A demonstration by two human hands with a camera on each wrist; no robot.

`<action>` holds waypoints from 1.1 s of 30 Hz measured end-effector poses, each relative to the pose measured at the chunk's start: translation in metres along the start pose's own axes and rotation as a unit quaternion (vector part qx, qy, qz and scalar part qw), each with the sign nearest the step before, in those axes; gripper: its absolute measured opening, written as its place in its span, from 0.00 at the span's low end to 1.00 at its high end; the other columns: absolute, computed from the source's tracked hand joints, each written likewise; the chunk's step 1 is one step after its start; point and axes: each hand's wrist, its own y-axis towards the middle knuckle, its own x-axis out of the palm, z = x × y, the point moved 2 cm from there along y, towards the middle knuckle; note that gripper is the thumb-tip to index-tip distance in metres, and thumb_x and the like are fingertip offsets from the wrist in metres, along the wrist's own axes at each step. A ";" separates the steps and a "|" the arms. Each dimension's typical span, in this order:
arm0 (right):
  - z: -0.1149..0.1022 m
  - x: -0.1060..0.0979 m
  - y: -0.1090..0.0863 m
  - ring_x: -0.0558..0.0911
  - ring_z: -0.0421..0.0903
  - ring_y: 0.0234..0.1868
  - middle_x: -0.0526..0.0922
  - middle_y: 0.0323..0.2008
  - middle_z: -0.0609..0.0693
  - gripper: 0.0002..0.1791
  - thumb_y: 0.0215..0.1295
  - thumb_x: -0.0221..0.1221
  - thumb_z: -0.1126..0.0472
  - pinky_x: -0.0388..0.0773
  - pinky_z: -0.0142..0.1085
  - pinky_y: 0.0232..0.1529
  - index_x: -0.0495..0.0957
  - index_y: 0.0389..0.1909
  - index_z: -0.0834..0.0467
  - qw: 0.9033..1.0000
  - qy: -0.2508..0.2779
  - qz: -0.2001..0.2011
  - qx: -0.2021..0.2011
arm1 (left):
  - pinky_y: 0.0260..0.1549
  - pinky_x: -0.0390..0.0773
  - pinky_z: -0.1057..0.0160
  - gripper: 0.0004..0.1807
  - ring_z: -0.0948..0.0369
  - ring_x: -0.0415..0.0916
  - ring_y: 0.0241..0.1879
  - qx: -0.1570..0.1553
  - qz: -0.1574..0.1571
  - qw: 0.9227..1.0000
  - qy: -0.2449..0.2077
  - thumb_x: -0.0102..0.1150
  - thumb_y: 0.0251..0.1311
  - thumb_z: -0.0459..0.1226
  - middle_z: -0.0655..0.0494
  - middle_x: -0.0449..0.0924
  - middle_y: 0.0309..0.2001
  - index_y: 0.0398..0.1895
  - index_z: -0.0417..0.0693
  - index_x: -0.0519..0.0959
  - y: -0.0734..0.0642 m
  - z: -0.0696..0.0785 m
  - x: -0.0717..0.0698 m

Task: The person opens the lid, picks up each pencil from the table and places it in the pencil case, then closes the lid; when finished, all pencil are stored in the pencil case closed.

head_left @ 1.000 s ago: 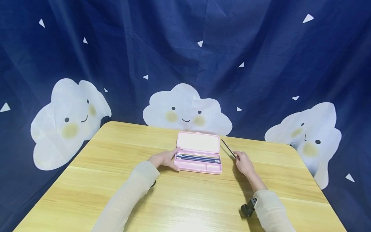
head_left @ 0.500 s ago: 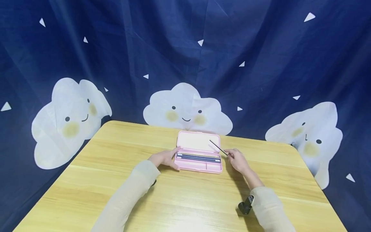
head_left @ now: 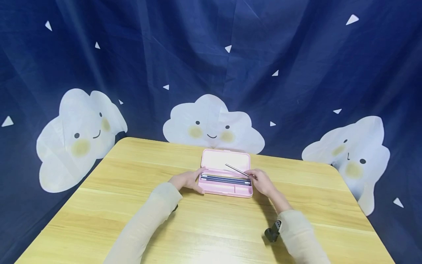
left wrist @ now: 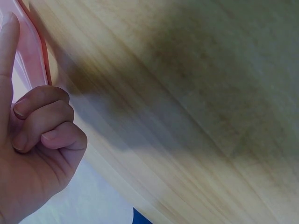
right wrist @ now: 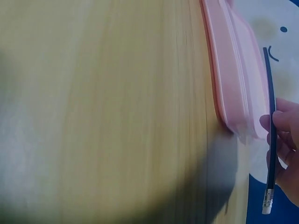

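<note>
An open pink pencil case (head_left: pixel 217 189) lies near the table's far edge, its lid (head_left: pixel 217 159) folded back. Several dark pencils (head_left: pixel 227 179) lie in its long rear compartment. My left hand (head_left: pixel 185 180) holds the case's left end between thumb and forefinger; the left wrist view shows its other fingers curled beside the case. With fingertips and thumb, my right hand (head_left: pixel 263 181) pinches a dark pencil (right wrist: pixel 271 88) tipped with a white eraser (right wrist: pixel 266 209). That pencil slants above the case, its far end over the lid and its eraser end toward the right hand.
The wooden table (head_left: pixel 204 220) reaches back to a dark blue curtain (head_left: pixel 197 55) printed with white clouds (head_left: pixel 211 113). A small black device (head_left: pixel 273 231) is strapped at the right wrist. The case's front part has a divider (head_left: pixel 234 189).
My right hand has moved left with the pencil, from beside the case to over its right end, and the pencil now lies flatter. The left hand and the case have stayed put.
</note>
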 end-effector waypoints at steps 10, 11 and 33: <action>-0.014 0.010 0.008 0.78 0.54 0.40 0.82 0.35 0.57 0.12 0.58 0.53 0.73 0.73 0.48 0.46 0.81 0.41 0.63 1.000 -0.004 -0.016 -0.009 | 0.60 0.60 0.47 0.59 0.44 0.58 0.63 0.002 0.001 1.000 -0.004 0.71 0.39 0.53 0.36 0.57 0.65 0.72 0.57 0.43 0.001 -0.001 0.002; -0.015 0.011 0.008 0.78 0.53 0.39 0.82 0.34 0.56 0.12 0.58 0.53 0.73 0.73 0.48 0.46 0.81 0.41 0.63 1.000 -0.005 -0.016 -0.006 | 0.60 0.60 0.47 0.59 0.44 0.58 0.63 0.003 0.001 1.000 -0.006 0.71 0.39 0.53 0.36 0.57 0.65 0.72 0.56 0.43 0.002 -0.001 0.002; -0.032 0.042 0.025 0.74 0.44 0.31 0.78 0.29 0.51 0.14 0.55 0.54 0.75 0.73 0.39 0.37 0.84 0.38 0.60 0.999 0.030 -0.030 -0.012 | 0.60 0.60 0.46 0.60 0.42 0.59 0.62 0.010 0.003 1.000 -0.018 0.72 0.38 0.52 0.34 0.57 0.65 0.72 0.55 0.44 0.003 -0.003 0.002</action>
